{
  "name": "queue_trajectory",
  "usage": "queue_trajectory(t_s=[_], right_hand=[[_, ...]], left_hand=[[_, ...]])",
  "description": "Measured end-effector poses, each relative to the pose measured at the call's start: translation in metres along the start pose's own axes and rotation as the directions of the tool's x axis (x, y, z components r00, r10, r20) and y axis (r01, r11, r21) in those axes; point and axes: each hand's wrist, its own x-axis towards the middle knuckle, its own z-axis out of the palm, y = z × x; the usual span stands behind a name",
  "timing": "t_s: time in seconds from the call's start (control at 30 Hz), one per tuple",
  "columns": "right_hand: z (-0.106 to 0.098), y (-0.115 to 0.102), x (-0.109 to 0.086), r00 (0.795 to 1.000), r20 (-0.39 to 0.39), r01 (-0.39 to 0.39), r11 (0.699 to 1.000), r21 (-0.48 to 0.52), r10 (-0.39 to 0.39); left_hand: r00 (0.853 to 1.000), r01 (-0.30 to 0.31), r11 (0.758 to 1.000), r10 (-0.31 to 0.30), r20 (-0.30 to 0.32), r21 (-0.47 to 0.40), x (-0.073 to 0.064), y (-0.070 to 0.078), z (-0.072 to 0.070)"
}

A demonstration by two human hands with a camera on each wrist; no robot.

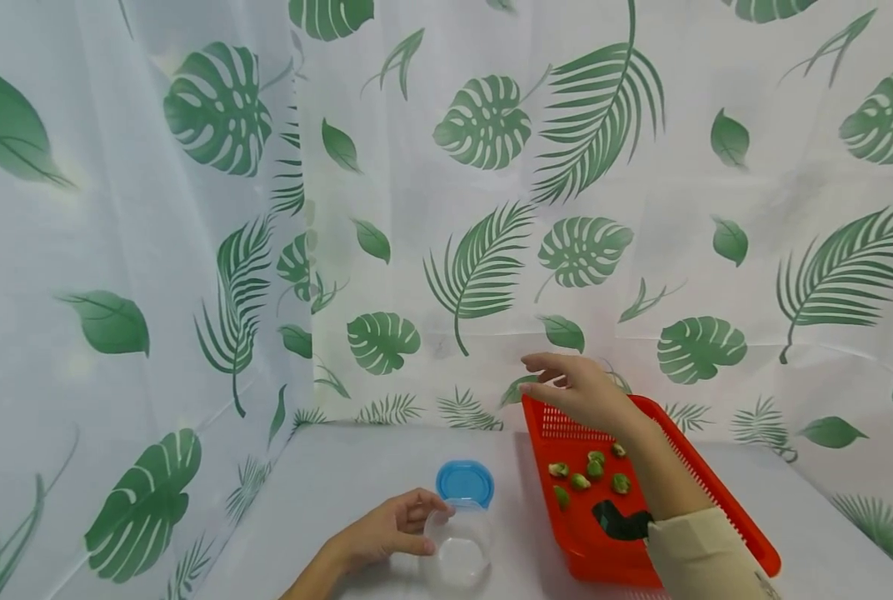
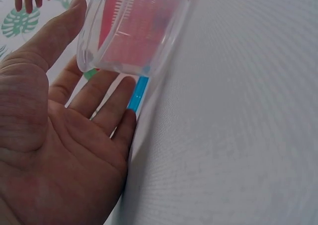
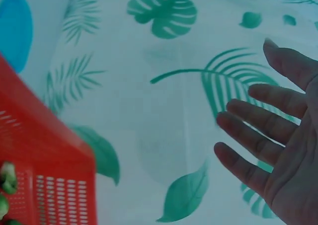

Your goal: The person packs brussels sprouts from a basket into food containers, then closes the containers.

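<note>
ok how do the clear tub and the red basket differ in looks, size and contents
The clear tub is round and see-through; the red basket is long, with slotted walls. The tub is much smaller than the basket. The tub looks empty, while the basket holds small green sprouts. Both are open-topped.

One round, clear plastic container (image 1: 461, 557) is resting on the pale tabletop (image 1: 356, 475), left of and apart from one red, perforated plastic basket (image 1: 604, 565), inside which several small green sprouts (image 1: 595, 470) are lying loosely scattered.
</note>
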Motion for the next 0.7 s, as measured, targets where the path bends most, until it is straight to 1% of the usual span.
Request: queue_trajectory(t_s=[0.07, 0.2, 0.47, 0.7], right_hand=[[0.004, 0.008, 0.002, 1.000, 0.006, -0.012, 0.999, 0.039, 0.012], [0.009, 0.024, 0.006, 0.999, -0.005, -0.034, 0.998, 0.060, 0.034], [0.017, 0.056, 0.016, 0.994, 0.004, -0.112, 0.984, 0.141, 0.113], [0.020, 0.077, 0.017, 0.986, -0.043, -0.151, 0.972, 0.178, 0.161]], left_hand=[[1.000, -0.002, 1.000, 0.002, 0.001, -0.011, -0.001, -0.001, 0.000], [1.000, 0.002, 1.000, -0.002, -0.004, -0.016, -0.001, -0.002, 0.001], [1.000, 0.012, 1.000, -0.012, -0.003, 0.003, -0.001, 0.000, 0.001], [1.000, 0.019, 1.000, -0.018, -0.018, 0.016, -0.001, 0.001, 0.001]])
